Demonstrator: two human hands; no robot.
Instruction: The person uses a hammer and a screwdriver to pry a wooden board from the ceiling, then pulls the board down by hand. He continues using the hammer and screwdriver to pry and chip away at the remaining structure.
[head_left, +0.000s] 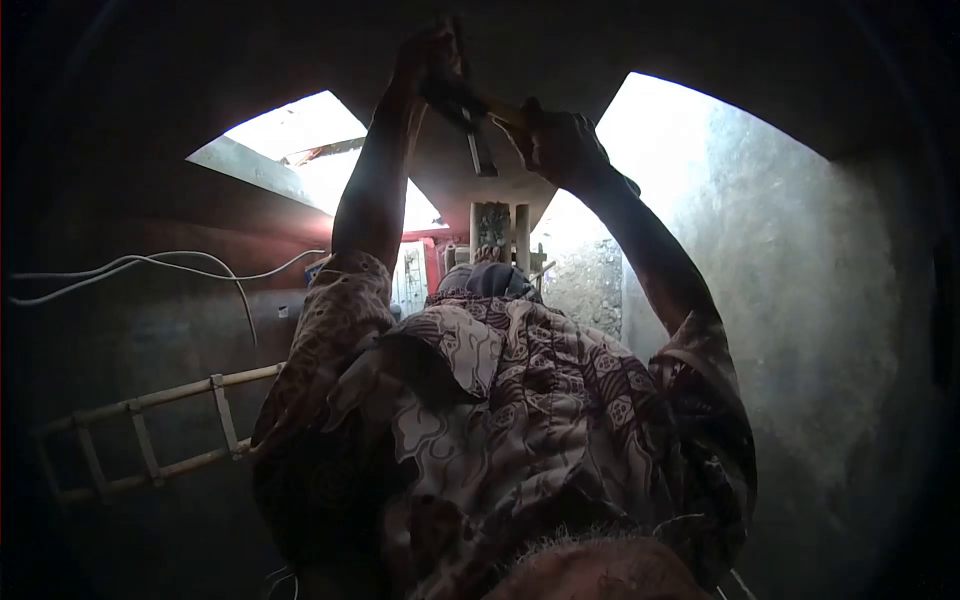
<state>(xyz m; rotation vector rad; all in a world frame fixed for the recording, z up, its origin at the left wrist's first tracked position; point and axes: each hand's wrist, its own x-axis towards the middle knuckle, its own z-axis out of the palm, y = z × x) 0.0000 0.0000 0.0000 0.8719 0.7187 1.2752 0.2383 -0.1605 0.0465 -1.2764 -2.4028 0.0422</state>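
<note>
Both of my arms stretch out toward a dark surface at the top of the view. My right hand [560, 147] is closed around the yellowish handle of a hammer-like tool [503, 111]. The handle's far end runs into a dark part close to my left hand [432, 58]. A flat metal bar [474, 145] hangs below that part; shadow hides how they join. The fingers of my left hand are curled around something dark and narrow, whose kind I cannot make out.
A wooden ladder [150, 440] slants at the left, with loose white cables [185, 262] above it. Wooden posts [522, 238] stand beyond my patterned shirt [530, 370]. Light enters past a grey wall [780, 300] on the right.
</note>
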